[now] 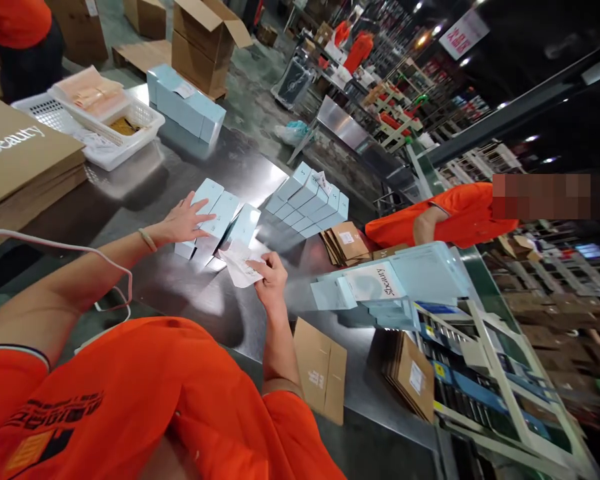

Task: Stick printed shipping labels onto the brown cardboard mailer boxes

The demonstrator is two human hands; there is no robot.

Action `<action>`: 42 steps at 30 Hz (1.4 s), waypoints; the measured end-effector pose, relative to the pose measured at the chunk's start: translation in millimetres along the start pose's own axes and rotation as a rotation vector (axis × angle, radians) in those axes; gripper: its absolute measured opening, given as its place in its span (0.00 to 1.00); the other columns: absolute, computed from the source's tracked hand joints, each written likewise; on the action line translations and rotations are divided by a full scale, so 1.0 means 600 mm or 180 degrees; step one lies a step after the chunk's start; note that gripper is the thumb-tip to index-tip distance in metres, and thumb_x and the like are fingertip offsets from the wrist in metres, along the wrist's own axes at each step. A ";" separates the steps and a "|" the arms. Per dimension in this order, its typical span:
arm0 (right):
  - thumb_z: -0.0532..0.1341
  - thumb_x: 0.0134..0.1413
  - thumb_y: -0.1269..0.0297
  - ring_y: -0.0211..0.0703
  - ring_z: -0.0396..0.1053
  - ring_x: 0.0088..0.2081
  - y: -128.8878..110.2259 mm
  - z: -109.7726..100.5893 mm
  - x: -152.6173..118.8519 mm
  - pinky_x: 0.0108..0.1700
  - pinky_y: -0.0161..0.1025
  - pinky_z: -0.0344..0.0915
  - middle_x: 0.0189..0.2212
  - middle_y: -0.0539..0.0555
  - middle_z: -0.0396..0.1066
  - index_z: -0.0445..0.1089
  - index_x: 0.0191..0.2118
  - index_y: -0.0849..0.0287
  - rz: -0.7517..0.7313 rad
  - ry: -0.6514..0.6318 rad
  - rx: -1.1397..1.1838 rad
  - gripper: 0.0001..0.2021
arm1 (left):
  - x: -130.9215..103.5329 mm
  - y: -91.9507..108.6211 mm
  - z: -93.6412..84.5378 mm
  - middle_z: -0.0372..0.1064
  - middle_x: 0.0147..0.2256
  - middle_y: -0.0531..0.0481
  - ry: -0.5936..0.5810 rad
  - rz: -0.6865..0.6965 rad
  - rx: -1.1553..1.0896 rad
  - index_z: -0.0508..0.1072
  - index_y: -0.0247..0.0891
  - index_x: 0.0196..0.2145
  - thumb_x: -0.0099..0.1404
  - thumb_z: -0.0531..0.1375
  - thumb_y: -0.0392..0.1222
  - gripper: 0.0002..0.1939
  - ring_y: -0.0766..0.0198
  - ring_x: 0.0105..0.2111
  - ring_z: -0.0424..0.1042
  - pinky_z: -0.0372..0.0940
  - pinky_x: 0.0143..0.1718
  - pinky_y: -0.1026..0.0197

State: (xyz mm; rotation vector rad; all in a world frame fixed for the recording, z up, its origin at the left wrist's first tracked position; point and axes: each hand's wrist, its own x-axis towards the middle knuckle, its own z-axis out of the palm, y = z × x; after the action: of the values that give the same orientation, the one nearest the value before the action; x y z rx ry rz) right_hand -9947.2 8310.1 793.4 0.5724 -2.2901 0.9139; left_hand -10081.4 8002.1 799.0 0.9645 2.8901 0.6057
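Observation:
My left hand (187, 219) lies with spread fingers on a group of light blue boxes (223, 210) on the metal table. In my right hand (271, 275) is a white paper slip (240, 265), pinched between thumb and fingers. The slip hangs just in front of the nearest blue box and hides part of it. To the right of this group stands a block of stacked light blue boxes (307, 203), with a small paper on top.
A white basket (153, 123) with papers stands at the far left, near a row of blue boxes (185, 107). Flat brown cartons (25, 160) are piled at left, others (323, 373) at right. A white cable (80, 243) crosses the left side. A co-worker (445, 217) stands opposite.

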 end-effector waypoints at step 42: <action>0.67 0.67 0.63 0.52 0.72 0.43 -0.062 0.149 0.026 0.44 0.46 0.76 0.42 0.58 0.62 0.89 0.53 0.50 0.0149 0.0344 0.0097 0.14 | -0.127 0.101 -0.074 0.61 0.71 0.29 0.1182 -0.0341 -0.3619 0.56 0.42 0.72 0.57 0.77 0.46 0.53 0.37 0.68 0.69 0.75 0.60 0.39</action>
State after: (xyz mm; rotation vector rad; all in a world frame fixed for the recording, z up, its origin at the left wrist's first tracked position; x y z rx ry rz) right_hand -9970.3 8217.7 769.0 0.4723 -2.2042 0.9797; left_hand -9992.1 7986.1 856.0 0.5118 2.1053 2.1973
